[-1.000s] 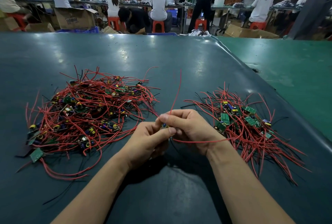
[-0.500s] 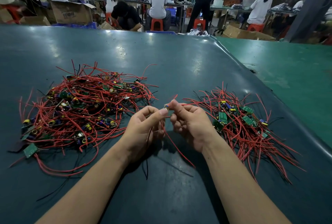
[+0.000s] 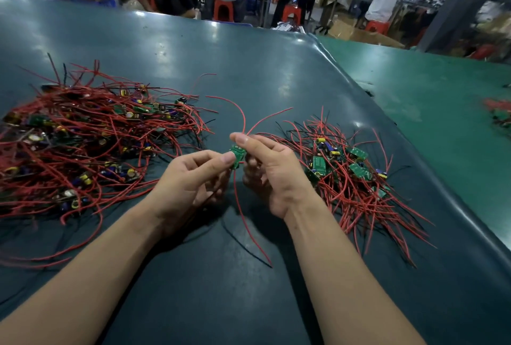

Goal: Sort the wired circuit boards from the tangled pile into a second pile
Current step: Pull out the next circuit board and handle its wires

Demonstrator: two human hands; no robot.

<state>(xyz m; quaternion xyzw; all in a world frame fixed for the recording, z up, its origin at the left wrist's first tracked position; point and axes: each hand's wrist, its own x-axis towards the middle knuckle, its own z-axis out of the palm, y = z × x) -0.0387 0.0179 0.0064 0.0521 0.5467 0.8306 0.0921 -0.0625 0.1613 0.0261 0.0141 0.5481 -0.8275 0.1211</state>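
Note:
A big tangled pile (image 3: 83, 148) of small green circuit boards with red and black wires lies on the left of the dark green table (image 3: 249, 73). A smaller second pile (image 3: 348, 176) lies on the right. Between the two piles both hands hold one small green circuit board (image 3: 238, 154) above the table. My left hand (image 3: 193, 178) pinches its left edge with thumb and fingers. My right hand (image 3: 271, 170) pinches its right side, thumb on top. Red wires rise from the board and one trails down toward me.
A lighter green table (image 3: 431, 112) adjoins on the right, with another red-wired heap (image 3: 500, 112) at its far edge. Beyond the table's far edge, people sit on red stools (image 3: 223, 10) among cardboard boxes and workbenches.
The view has tilted and closed in. The held board has turned so that its green face shows between the fingertips, and its red wires have swung upward, with one hanging below.

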